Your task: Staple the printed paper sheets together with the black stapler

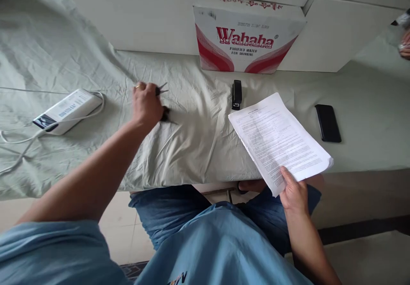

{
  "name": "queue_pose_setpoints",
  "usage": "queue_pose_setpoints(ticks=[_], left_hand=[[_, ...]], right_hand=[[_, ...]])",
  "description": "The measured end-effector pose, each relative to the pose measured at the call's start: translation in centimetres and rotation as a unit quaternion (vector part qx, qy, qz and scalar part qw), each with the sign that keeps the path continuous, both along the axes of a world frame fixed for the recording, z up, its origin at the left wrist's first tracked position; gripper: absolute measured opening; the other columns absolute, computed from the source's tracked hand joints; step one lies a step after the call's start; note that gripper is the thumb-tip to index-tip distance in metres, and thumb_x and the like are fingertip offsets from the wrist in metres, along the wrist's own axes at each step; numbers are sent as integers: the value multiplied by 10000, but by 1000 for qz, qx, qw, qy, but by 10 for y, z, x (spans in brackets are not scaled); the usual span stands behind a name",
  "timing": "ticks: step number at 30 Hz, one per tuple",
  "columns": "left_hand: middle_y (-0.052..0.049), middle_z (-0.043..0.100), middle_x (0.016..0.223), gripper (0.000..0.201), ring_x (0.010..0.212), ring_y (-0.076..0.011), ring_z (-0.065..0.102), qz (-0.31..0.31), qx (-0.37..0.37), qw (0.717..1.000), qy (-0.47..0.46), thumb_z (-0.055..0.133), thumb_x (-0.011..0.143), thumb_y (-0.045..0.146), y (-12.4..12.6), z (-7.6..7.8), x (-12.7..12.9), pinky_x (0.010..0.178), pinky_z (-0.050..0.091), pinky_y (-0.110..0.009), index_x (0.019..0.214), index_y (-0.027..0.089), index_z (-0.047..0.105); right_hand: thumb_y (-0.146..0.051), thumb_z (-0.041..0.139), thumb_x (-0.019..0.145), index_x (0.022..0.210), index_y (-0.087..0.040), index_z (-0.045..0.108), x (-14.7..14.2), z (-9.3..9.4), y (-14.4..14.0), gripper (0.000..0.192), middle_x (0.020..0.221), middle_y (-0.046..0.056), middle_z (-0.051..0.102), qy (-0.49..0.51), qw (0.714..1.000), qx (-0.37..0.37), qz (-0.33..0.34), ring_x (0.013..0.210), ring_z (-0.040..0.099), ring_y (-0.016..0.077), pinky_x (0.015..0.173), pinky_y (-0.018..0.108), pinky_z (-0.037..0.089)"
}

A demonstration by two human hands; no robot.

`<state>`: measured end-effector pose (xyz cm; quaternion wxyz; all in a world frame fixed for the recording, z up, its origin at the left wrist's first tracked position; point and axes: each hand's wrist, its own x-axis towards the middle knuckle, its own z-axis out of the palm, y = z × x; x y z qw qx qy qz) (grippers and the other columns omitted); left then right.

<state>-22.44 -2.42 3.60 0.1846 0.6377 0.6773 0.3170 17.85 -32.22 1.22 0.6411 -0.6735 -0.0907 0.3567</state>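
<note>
My right hand (294, 193) grips the near corner of a stack of printed papers (278, 139), which lies partly on the cloth-covered table (198, 148) and overhangs its front edge. My left hand (146, 104) reaches out over the table's middle and closes on a small dark object (164, 113) with thin metal prongs sticking out; it looks like a binder clip, blurred by motion. A black stapler (236, 94) stands between my two hands, just beyond the papers.
A white power bank (65, 111) with a white cable lies at the left. A black phone (328, 123) lies at the right. A Wahaha water carton (248, 35) stands at the back. Another person's hand (405, 44) shows at the far right edge.
</note>
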Motion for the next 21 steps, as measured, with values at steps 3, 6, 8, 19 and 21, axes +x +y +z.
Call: queue_pose_setpoints(ticks=[3, 6, 8, 19, 21], left_hand=[[-134, 625, 1284, 569, 1469, -500, 428, -23, 12, 995, -94, 816, 763, 784, 44, -14, 50, 1320, 279, -701, 867, 308, 523], [-163, 623, 1224, 617, 1480, -481, 412, -24, 3, 983, -184, 975, 733, 667, 94, -26, 100, 1264, 284, -597, 833, 299, 490], [-124, 625, 1174, 572, 1490, -405, 379, -51, 18, 974, -221, 1004, 805, 597, 125, -29, 127, 1241, 270, -519, 883, 278, 535], [-124, 708, 1258, 98, 1132, -255, 650, -143, 73, 984, -71, 668, 1034, 145, 75, -43, 170, 1063, 509, -439, 1087, 207, 722], [-111, 744, 1160, 138, 1023, -241, 691, -172, 64, 981, -59, 635, 1027, 170, 42, -51, 171, 988, 551, -402, 1059, 201, 766]], right_hand=[[-442, 1071, 669, 1376, -234, 845, 1, 2, -1, 770, 1515, 93, 824, -2, 1000, -1, 0, 1579, 675, 379, 1410, 606, 484], [-447, 1059, 692, 1386, -244, 844, 1, 6, 0, 754, 1527, 85, 820, -13, 1000, -4, -1, 1580, 678, 372, 1403, 581, 500], [-455, 1052, 702, 1363, -234, 853, -2, 9, 1, 725, 1485, 96, 839, -12, 1000, -9, -6, 1543, 707, 379, 1357, 590, 556], [-423, 1049, 646, 1358, -203, 851, -21, 9, 12, 771, 1425, 109, 855, 10, 1000, 10, -26, 1456, 752, 363, 1369, 615, 521], [-402, 1058, 610, 1331, -203, 857, -21, 8, 16, 774, 1424, 107, 856, 16, 999, 16, -37, 1444, 756, 363, 1378, 618, 510]])
